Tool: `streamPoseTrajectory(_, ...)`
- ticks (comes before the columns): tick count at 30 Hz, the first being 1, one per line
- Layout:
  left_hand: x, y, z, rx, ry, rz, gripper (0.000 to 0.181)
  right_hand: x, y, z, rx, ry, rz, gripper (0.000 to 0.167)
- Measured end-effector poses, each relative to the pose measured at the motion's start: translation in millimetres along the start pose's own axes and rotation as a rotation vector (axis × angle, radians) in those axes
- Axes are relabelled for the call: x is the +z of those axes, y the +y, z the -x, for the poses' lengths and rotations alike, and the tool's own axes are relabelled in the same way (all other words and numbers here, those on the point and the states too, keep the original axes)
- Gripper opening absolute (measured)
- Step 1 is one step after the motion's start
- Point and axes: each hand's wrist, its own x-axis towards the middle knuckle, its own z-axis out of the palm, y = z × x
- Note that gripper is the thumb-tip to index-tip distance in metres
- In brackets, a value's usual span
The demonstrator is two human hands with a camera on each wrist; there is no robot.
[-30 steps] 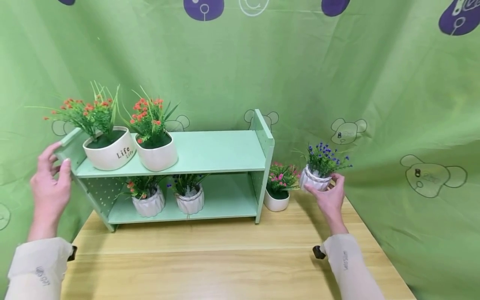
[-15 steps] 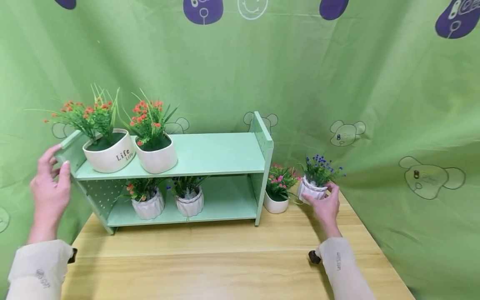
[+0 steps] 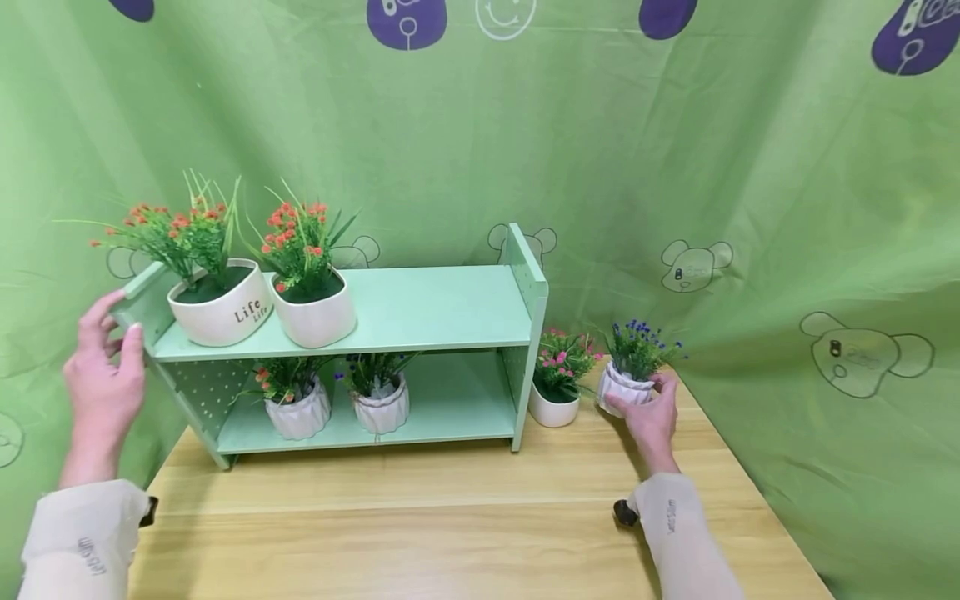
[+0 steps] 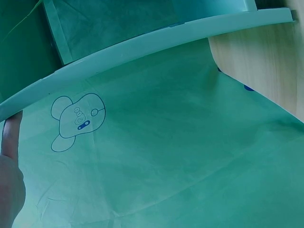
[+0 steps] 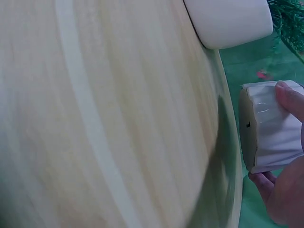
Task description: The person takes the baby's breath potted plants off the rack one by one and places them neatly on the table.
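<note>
My right hand (image 3: 654, 421) grips a white pleated pot of blue-purple flowers (image 3: 630, 383) low over the right part of the table. The right wrist view shows the underside of this flowerpot (image 5: 273, 126), tilted and apart from the tabletop, with fingers and thumb on its sides. My left hand (image 3: 105, 375) holds the upper left side panel of a mint-green two-tier shelf (image 3: 435, 308). One digit of it touches the panel's edge in the left wrist view. Just left of the held pot, a pink-flowered pot (image 3: 553, 410) stands beside the shelf.
Two white pots of red flowers, one lettered (image 3: 221, 312) and one plain (image 3: 315, 317), stand on the upper tier. Below them are an orange-flowered pot (image 3: 297, 412) and a purple-flowered pot (image 3: 381, 407). A green curtain (image 3: 600, 167) hangs behind the wooden table (image 3: 420, 533).
My right hand has lowered the blue-purple flowerpot and shifted it slightly left toward the pink-flowered pot. The left hand has kept its place on the shelf panel.
</note>
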Motion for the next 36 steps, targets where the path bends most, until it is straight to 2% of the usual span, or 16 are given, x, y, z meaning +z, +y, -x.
streamPoseTrajectory(8,-0.6,0.9,0.2,0.014,0.011,-0.003,0.05,4.3,4.3,-1.1,0.018,0.004,0.052,0.101)
streamPoseTrajectory(12,-0.4,2.5,0.6,0.001,-0.002,-0.011,0.051,3.1,6.6,0.3,0.023,0.01,0.07,0.101)
streamPoseTrajectory(16,-0.2,3.8,0.6,-0.001,-0.012,-0.019,0.05,3.4,8.7,1.5,0.01,0.018,0.057,0.102)
streamPoseTrajectory(22,-1.5,3.0,0.1,0.017,-0.006,-0.017,0.051,5.6,11.2,3.3,0.006,0.012,0.016,0.113)
streamPoseTrajectory(27,-2.1,3.4,0.1,0.006,0.0,-0.024,0.051,6.6,13.0,2.4,0.003,0.005,-0.028,0.12)
streamPoseTrajectory(36,-1.6,4.8,2.2,0.003,0.002,-0.031,0.051,7.1,15.8,-1.4,-0.02,-0.023,0.012,0.114)
